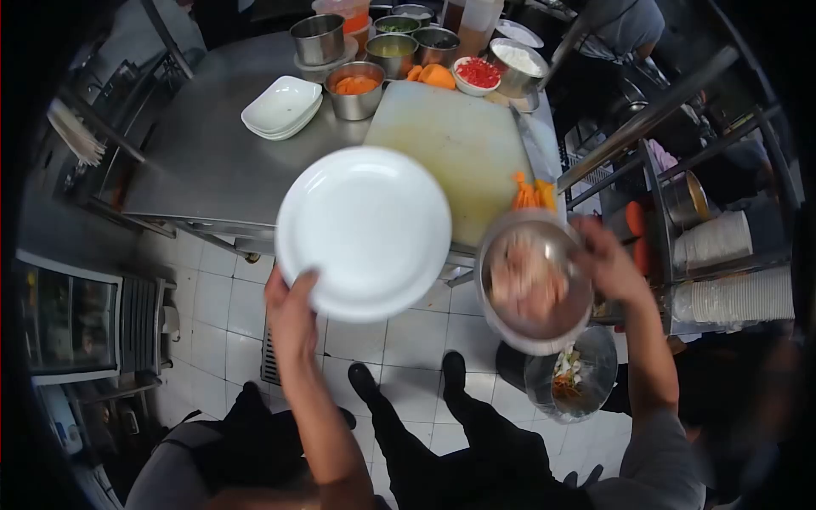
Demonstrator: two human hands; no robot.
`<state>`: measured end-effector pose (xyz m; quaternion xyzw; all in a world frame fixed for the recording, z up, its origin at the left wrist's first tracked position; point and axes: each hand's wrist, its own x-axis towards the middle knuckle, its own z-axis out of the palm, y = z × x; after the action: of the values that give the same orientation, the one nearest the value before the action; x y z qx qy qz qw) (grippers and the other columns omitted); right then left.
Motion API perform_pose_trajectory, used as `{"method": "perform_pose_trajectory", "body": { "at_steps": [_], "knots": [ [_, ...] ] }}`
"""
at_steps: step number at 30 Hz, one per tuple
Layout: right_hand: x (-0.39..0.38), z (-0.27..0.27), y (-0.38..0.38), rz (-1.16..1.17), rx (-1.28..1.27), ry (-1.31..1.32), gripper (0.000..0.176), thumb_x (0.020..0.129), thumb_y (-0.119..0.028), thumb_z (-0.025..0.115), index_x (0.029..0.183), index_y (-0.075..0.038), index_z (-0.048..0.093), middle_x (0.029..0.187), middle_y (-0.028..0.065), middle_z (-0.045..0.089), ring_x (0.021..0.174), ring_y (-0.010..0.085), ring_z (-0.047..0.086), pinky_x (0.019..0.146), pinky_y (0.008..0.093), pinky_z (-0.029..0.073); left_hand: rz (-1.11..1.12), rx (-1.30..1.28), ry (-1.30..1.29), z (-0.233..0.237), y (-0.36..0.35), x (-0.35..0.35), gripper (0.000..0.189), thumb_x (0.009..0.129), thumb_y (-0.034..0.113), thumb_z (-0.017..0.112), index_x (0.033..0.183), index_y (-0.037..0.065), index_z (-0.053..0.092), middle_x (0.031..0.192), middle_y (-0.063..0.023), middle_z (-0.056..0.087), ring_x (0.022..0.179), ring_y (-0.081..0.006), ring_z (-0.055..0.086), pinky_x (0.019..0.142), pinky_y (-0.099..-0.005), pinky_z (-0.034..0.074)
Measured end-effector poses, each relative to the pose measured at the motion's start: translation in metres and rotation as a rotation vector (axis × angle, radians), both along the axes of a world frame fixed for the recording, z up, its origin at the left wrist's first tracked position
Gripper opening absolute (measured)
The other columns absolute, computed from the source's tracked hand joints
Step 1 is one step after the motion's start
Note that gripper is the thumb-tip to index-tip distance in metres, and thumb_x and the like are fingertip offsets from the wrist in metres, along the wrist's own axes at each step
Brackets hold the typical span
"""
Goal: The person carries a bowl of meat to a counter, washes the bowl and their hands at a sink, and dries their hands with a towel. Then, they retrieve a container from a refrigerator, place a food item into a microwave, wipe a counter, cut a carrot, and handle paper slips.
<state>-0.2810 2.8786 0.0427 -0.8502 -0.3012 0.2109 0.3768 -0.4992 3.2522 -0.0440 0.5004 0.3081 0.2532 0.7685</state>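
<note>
A round white plate is in my left hand, thumb over its near-left rim and the other fingers beneath. Nothing lies on the plate. My right hand grips a metal bowl by its right side; motion blurs both. Inside the bowl are pale pink pieces that look like raw meat. Plate and bowl are held apart, in front of the table's near edge. Beyond them lies a pale cutting board, with orange and yellow vegetable strips near its right edge and a knife alongside.
Stacked white dishes stand left of the board on the steel table. Behind are several metal containers, one with orange contents, and a bowl of chopped red pieces. A lined waste bin stands below right; a metal shelf is at right.
</note>
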Motion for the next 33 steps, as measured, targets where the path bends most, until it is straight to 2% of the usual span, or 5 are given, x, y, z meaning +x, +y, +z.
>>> {"method": "perform_pose_trajectory", "body": {
  "at_steps": [3,11,13,21,33],
  "knots": [
    [-0.057,-0.020,-0.044,-0.044,-0.188,0.298,0.038,0.083,-0.008,0.061,0.120,-0.003,0.053,0.098,0.0039,0.059,0.088,0.0121,0.055,0.077,0.0295,0.047,-0.074,-0.017,-0.034,-0.012,-0.011,0.091,0.032,0.082,0.004,0.061,0.113,-0.005,0.059,0.097,-0.0128,0.066,0.074,-0.0173,0.066,0.057,-0.0287,0.056],
    [-0.102,-0.103,-0.062,0.155,-0.071,0.470,0.025,0.086,-0.008,0.061,0.109,-0.004,0.053,0.087,0.0106,0.059,0.079,0.0160,0.056,0.070,0.0323,0.046,-0.217,0.122,0.227,0.004,-0.022,0.133,0.027,0.091,0.022,0.065,0.095,-0.004,0.060,0.074,-0.0121,0.064,0.057,-0.0191,0.064,0.052,-0.0286,0.056],
    [-0.094,-0.130,-0.047,0.228,-0.014,0.274,0.024,0.087,-0.009,0.059,0.109,-0.004,0.052,0.085,0.0117,0.056,0.075,0.0153,0.053,0.066,0.0325,0.044,-0.190,0.493,0.468,0.021,-0.042,0.083,0.036,0.094,0.033,0.061,0.100,-0.003,0.061,0.079,-0.0117,0.066,0.065,-0.0181,0.066,0.054,-0.0262,0.054],
    [-0.086,-0.211,0.062,0.041,-0.013,0.427,0.030,0.087,-0.013,0.061,0.113,-0.001,0.052,0.084,0.0144,0.058,0.068,0.0251,0.055,0.065,0.0347,0.047,-0.123,0.031,0.191,-0.126,-0.142,-0.042,0.043,0.089,0.005,0.053,0.132,-0.001,0.053,0.118,-0.0133,0.061,0.105,-0.0203,0.059,0.096,-0.0297,0.043],
    [-0.091,-0.259,0.179,0.903,-0.135,-0.419,0.049,0.076,-0.018,0.072,0.122,-0.017,0.059,0.127,0.0141,0.050,0.120,0.0363,0.049,0.101,0.0467,0.042,-0.120,0.098,0.227,-0.185,-0.072,-0.005,0.036,0.084,0.006,0.044,0.116,-0.003,0.060,0.088,-0.0171,0.066,0.079,-0.0208,0.061,0.077,-0.0310,0.048]
  ]
}}
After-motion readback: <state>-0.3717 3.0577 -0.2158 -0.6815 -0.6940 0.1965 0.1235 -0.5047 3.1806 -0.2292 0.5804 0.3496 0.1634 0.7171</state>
